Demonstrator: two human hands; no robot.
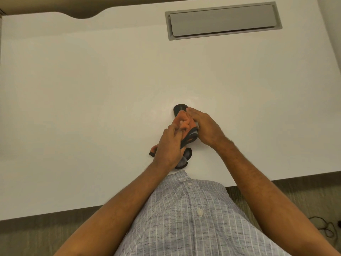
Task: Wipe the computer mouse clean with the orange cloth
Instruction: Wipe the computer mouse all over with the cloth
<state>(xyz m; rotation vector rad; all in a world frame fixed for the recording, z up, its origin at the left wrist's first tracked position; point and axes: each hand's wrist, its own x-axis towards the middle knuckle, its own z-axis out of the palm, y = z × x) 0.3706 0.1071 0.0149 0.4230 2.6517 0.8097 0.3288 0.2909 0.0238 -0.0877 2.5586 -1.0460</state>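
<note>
A dark computer mouse (pixel 180 109) lies on the white desk (pixel 92 89) just ahead of me; only its far end shows. An orange cloth with a dark grey edge (pixel 184 122) is bunched over the rest of the mouse and trails back toward me. My left hand (pixel 169 145) grips the cloth and presses it against the mouse from the near left. My right hand (pixel 204 126) rests along the right side of the mouse, fingers flat against it, holding it in place.
A grey recessed cable hatch (pixel 223 20) is set into the desk at the far right. The desk's near edge (pixel 73 209) runs just in front of my body. A dark cable (pixel 324 224) lies on the carpet at lower right.
</note>
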